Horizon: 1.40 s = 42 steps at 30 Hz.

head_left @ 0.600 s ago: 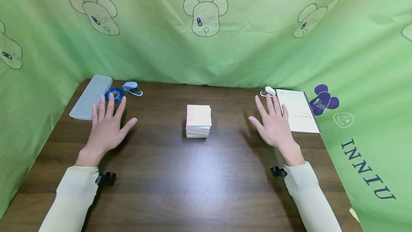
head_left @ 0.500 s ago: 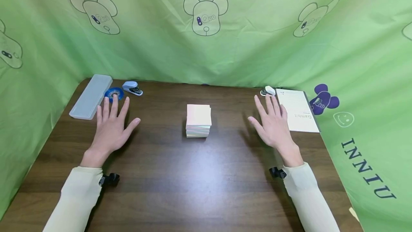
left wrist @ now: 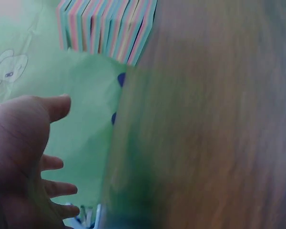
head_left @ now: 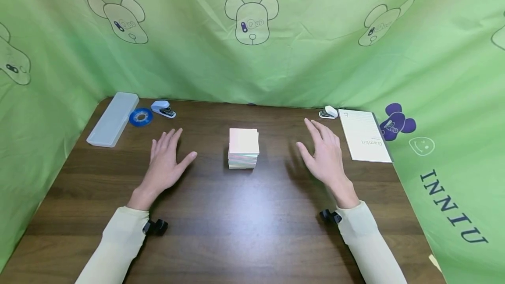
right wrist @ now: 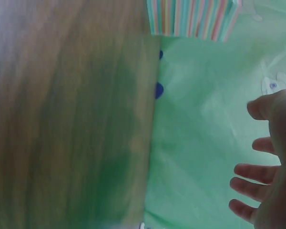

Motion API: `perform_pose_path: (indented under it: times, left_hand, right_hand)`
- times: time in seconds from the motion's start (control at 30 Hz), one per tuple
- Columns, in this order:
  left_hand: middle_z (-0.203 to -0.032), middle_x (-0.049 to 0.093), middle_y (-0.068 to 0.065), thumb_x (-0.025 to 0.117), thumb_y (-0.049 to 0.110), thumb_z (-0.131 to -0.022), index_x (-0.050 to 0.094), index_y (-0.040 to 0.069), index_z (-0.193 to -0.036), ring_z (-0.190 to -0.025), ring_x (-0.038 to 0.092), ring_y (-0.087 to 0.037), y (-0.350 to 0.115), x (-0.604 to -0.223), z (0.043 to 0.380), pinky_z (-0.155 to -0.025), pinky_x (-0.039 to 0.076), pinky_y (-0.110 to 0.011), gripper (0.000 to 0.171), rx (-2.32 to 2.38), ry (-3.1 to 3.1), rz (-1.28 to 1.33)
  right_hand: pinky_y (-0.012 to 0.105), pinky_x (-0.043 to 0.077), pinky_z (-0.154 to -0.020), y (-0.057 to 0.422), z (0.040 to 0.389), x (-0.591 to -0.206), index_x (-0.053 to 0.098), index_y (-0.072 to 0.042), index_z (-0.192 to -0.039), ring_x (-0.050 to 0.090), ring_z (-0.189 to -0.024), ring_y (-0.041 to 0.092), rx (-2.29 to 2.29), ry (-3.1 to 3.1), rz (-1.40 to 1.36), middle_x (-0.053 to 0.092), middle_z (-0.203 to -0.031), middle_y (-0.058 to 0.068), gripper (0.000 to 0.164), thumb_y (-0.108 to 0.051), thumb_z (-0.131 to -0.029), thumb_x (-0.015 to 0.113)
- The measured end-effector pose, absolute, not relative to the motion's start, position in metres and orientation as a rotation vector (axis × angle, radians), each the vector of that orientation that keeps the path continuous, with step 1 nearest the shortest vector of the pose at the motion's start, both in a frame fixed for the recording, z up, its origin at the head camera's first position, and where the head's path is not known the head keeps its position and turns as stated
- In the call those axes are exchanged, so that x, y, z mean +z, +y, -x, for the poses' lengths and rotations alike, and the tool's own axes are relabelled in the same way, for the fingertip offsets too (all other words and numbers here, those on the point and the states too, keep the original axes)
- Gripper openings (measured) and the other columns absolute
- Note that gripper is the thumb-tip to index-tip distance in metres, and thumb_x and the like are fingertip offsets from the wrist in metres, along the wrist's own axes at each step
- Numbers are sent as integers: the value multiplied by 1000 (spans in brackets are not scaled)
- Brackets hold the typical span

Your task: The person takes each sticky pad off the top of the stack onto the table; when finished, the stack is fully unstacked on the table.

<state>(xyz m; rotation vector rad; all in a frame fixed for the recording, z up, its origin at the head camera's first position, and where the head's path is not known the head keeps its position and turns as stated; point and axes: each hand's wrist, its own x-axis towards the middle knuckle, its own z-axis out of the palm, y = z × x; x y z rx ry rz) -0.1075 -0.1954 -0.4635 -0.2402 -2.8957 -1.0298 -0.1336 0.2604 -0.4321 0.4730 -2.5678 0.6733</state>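
Note:
A squared stack of pastel sticky notes [head_left: 243, 143] stands mid-table, pale pink on top. Both wrist views catch its striped pink, teal and cream side, the left one showing the stack [left wrist: 107, 28] at the top edge. Left of it my left hand [head_left: 163, 161] is held over the table, fingers extended and thumb out toward the stack. On the other side my right hand [head_left: 324, 154] has its fingers extended and its thumb pointing toward the stack. Neither hand holds anything, and a gap separates each from the notes.
At the back left lie a translucent pencil case [head_left: 113, 119], a roll of blue tape [head_left: 140, 117] and a blue stapler [head_left: 163, 108]. A white stapler [head_left: 328, 112] and a notepad [head_left: 364, 135] lie at the back right. Green curtain [head_left: 252, 69] borders the table's back and sides.
My left hand has moved right, away from the tape and toward the stack. The right hand has shifted left, off the notepad's edge. The stack stays in place.

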Motion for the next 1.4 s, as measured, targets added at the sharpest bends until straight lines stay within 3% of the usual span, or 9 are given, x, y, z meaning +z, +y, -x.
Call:
perform_pose_path:
  times: [0.27, 0.57, 0.87, 1.2, 1.4]
  left_hand:
    - [-172, 39, -29, 74, 37, -108, 35, 0, -169, -164, 26, -53, -166, -471, 105, -137, 0, -69, 81, -1206, -2857, 243]
    - [-159, 57, -22, 92, 27, -95, 47, 1, -161, -152, 50, -41, -139, -480, 104, -140, 8, -61, 84, -1306, -2772, 394]
    - [-153, 63, -20, 96, 21, -89, 53, 0, -155, -148, 56, -39, -121, -490, 106, -140, 10, -59, 81, -1383, -2746, 457]
    - [-148, 66, -20, 99, 20, -86, 57, -1, -149, -144, 59, -38, -109, -494, 111, -140, 13, -60, 79, -1386, -2692, 505]
    - [-140, 69, -21, 101, 19, -82, 62, -3, -138, -146, 58, -42, -102, -495, 116, -139, 16, -61, 72, -1387, -2674, 487]
  right_hand:
    - [65, 44, -113, 241, 131, -436, 59, -7, -158, 58, -135, 47, 778, -2508, -482, 64, -147, 24, 61, -27, -101, 72]
    - [62, 47, -107, 226, 129, -437, 63, -8, -155, 61, -131, 47, 851, -2471, -496, 66, -142, 23, 58, -20, -100, 75]
    - [62, 48, -104, 209, 129, -439, 67, -6, -151, 63, -126, 46, 942, -2405, -579, 69, -137, 24, 53, -15, -99, 75]
    - [60, 48, -110, 189, 130, -439, 68, -8, -151, 63, -127, 42, 1092, -2394, -594, 69, -138, 20, 50, -16, -102, 73]
    - [59, 48, -111, 176, 134, -438, 68, -9, -151, 62, -130, 39, 1161, -2407, -600, 70, -139, 18, 49, -19, -103, 73]
